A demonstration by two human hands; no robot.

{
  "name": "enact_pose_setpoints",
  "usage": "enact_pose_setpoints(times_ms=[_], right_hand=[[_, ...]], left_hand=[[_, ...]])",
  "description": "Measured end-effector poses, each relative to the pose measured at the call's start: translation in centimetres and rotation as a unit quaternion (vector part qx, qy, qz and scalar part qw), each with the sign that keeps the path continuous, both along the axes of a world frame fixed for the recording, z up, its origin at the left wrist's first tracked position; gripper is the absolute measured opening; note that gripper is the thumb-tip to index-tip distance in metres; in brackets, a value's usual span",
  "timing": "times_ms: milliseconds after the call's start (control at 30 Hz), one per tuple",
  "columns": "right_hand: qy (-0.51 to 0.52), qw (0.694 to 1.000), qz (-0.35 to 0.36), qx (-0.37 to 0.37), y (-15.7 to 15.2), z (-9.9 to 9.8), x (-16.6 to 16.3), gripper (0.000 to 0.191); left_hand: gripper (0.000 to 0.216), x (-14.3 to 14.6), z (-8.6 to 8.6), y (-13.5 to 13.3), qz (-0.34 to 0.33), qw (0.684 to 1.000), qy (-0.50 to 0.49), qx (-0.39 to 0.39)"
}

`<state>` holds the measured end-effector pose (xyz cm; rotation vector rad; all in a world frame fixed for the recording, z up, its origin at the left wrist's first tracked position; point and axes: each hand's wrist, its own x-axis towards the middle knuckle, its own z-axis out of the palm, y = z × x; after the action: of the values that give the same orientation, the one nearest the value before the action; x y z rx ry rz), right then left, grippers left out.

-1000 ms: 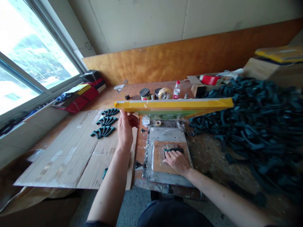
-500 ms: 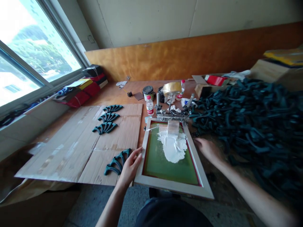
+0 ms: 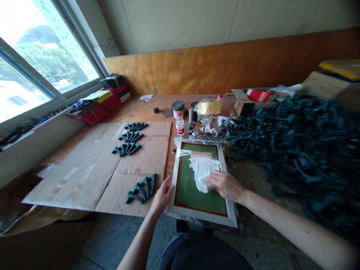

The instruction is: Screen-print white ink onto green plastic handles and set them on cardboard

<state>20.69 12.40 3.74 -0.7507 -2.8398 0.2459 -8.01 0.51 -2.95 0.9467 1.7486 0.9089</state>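
Observation:
The screen-printing frame point(image 3: 174, 176) lies in front of me, its green mesh point(image 3: 185, 195) bordered in dark red. A thick patch of white ink point(image 3: 200, 168) covers the mesh's upper middle. My right hand point(image 3: 226, 185) is over the mesh at the ink's lower right edge, fingers closed around a whitish, partly hidden piece. Beside the frame's left rail is my left hand point(image 3: 163, 195), index finger stretched out and thumb close to the rail. A wooden strip point(image 3: 201, 154) lies across the mesh above the ink. Metal hinge clamps point(image 3: 206, 138) sit at the frame's far end.
Flat cardboard point(image 3: 104, 165) on the left carries several dark green curved parts point(image 3: 142, 188) in fanned groups. A big heap of similar parts point(image 3: 287, 131) fills the right. Behind the frame stand a bottle point(image 3: 180, 124), an ink can point(image 3: 178, 108) and a tape roll point(image 3: 209, 107).
My right hand has moved from the frame's right side onto the mesh and closed on something. The frame has tipped down flatter. The left hand's fingers have loosened from the rail.

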Motion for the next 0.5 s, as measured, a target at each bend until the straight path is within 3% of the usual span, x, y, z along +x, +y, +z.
enact_pose_setpoints(times_ms=[67,133,233,333,400,500], right_hand=[[-0.009,0.998,0.056,-0.019,-0.4,0.5,0.9,0.019],[-0.012,0.999,0.044,-0.026,-0.2,0.7,0.9,0.015],[0.035,0.999,-0.005,0.04,-0.4,-0.1,0.4,0.02],[0.079,0.992,0.028,0.094,-1.6,-1.2,0.6,0.028],[0.071,0.994,0.041,0.067,-1.8,-1.2,0.9,0.022],[0.066,0.997,-0.026,0.03,0.2,0.4,0.1,0.017]], left_hand=[[0.068,0.1,0.2,0.0,0.012,1.0,-0.02,-0.004],[0.067,0.1,0.4,0.0,0.012,0.999,-0.031,0.001],[0.069,0.2,0.4,0.0,0.013,0.999,-0.045,0.009],[0.072,0.2,0.1,0.0,0.012,0.998,-0.054,0.012],[0.074,0.3,0.2,-0.1,0.007,0.998,-0.068,0.018],[0.078,0.2,1.1,-0.1,0.001,0.993,-0.112,0.02]])
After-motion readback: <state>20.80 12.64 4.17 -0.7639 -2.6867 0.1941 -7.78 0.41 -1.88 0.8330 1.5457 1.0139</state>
